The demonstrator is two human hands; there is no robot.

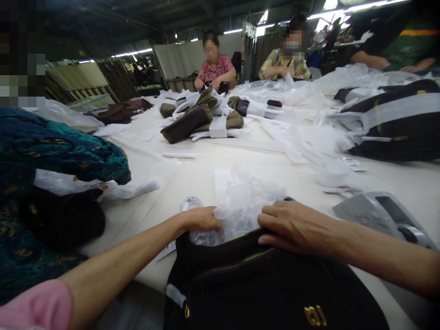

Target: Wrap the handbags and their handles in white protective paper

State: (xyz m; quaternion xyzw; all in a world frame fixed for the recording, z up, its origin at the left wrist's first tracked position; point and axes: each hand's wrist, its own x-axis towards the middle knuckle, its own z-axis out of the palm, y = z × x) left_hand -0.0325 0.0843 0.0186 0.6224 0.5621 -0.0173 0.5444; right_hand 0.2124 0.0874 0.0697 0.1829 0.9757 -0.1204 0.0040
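A black handbag (268, 293) with a gold zipper and gold letters on its front lies before me at the table's near edge. Crumpled clear plastic (240, 201) bulges from its zippered opening. My left hand (204, 219) is closed on this plastic at the left end of the opening, its fingertips partly hidden in the folds. At the right end, my right hand (292, 224) grips the upper edge of the bag, fingers bent over the rim. A white strip wraps the small side strap by a gold zipper pull.
Olive and dark wrapped bundles (206, 117) lie mid-table. A grey tape dispenser (388, 220) stands to the right, with a large black bag (402, 119) behind it. Co-workers sit across the table; a person's patterned sleeve (85, 151) reaches in at left above a dark bag.
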